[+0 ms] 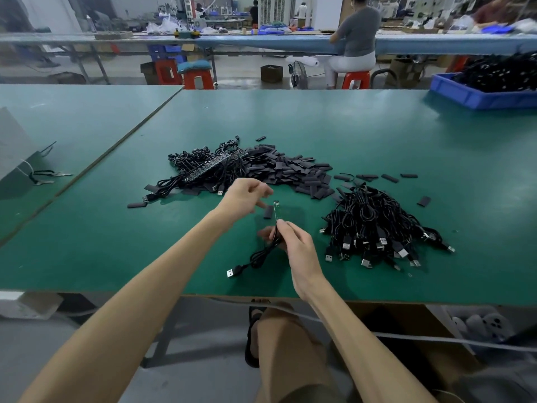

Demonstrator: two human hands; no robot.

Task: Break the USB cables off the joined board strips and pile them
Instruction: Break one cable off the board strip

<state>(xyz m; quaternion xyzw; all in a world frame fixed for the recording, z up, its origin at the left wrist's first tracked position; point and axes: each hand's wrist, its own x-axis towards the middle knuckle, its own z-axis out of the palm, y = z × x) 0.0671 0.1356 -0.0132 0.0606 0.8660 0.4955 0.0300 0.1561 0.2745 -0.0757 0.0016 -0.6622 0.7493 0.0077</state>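
Right hand (290,245) pinches one cable (261,254) just left of the pile (377,228) of loose cables. A little board (276,210) sticks up from the fingers, and the plug (231,273) hangs low on the near side. Left hand (244,199) hovers further left of the pile, fingers loosely bent and a bit blurry, nothing in them as far as I can see. Behind-left of the pile there's a tangle joined to strips (215,167), right next to a heap of black sleeves (293,170).
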